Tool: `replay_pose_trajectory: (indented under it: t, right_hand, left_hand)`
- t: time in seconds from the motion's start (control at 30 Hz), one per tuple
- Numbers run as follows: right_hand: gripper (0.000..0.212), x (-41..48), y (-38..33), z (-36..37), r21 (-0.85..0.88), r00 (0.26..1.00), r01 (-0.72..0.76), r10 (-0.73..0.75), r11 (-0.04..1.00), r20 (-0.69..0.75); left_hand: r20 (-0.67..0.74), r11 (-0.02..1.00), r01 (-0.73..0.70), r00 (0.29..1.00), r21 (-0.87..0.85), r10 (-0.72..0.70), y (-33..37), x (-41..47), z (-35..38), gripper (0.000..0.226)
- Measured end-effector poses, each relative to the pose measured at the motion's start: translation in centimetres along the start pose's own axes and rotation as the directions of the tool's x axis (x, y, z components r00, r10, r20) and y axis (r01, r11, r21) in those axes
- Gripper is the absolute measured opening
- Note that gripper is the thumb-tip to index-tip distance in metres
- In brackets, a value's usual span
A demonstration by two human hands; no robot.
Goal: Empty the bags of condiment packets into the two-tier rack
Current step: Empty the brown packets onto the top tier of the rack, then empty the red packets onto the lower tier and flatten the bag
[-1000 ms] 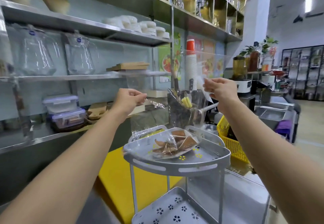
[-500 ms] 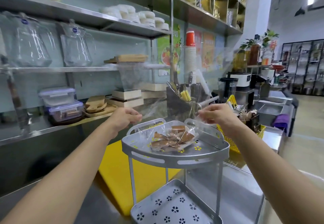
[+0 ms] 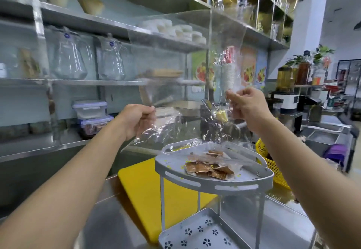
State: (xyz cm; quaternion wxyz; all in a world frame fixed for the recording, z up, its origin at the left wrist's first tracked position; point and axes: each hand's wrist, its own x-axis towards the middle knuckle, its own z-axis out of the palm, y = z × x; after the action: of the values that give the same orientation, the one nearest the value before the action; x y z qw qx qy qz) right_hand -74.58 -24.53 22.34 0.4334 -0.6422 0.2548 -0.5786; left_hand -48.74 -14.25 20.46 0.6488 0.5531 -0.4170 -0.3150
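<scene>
A grey two-tier rack [image 3: 213, 183] stands on the steel counter. Several brown condiment packets [image 3: 210, 167] lie in a heap on its top tier. Its bottom tier [image 3: 197, 233] holds nothing that I can see. A clear plastic bag [image 3: 175, 124] hangs upside down above the top tier, its open end brushing the tier's rim. My left hand [image 3: 137, 121] pinches the bag's left corner. My right hand [image 3: 247, 105] pinches its right corner, held a little higher.
A yellow cutting board [image 3: 140, 192] lies under and left of the rack. A yellow basket [image 3: 273, 168] sits right of it. Wall shelves behind carry glass pitchers [image 3: 68, 57], lidded containers [image 3: 89, 110] and bowls. A utensil holder [image 3: 216, 120] stands behind the bag.
Both hands have lifted the bag up off the top tier. The packets that were inside it now lie loose on the tier.
</scene>
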Motion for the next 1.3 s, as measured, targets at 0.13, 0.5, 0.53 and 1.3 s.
replay_pose_trajectory:
  t: [0.13, 0.5, 0.53, 1.3]
  right_hand:
    - [0.026, -1.3, 0.9, 3.2, 0.046, 0.987, -0.125, 0.120, 0.991, 0.109]
    - [0.041, -11.6, 7.2, 19.4, -0.064, 0.836, -0.316, 0.310, 0.947, 0.454]
    - [0.042, -13.1, 8.0, 21.2, -0.079, 0.799, -0.358, 0.349, 0.930, 0.490]
    - [0.031, -51.8, 16.1, 44.5, -0.471, 0.077, -0.043, 0.473, 0.881, 0.877]
  left_hand:
    - [-0.023, 0.999, 0.031, 0.999, 0.039, -0.030, -1.0, -2.9, -4.4, 0.021]
    - [-0.385, 0.975, 0.211, 0.897, -0.065, -0.219, -8.6, -17.9, -20.2, 0.015]
    - [-0.426, 0.966, 0.227, 0.868, -0.120, -0.257, -9.6, -19.7, -21.8, 0.016]
    - [-0.958, 0.646, 0.741, 0.015, -0.181, -0.285, -24.3, -61.7, -38.2, 0.044]
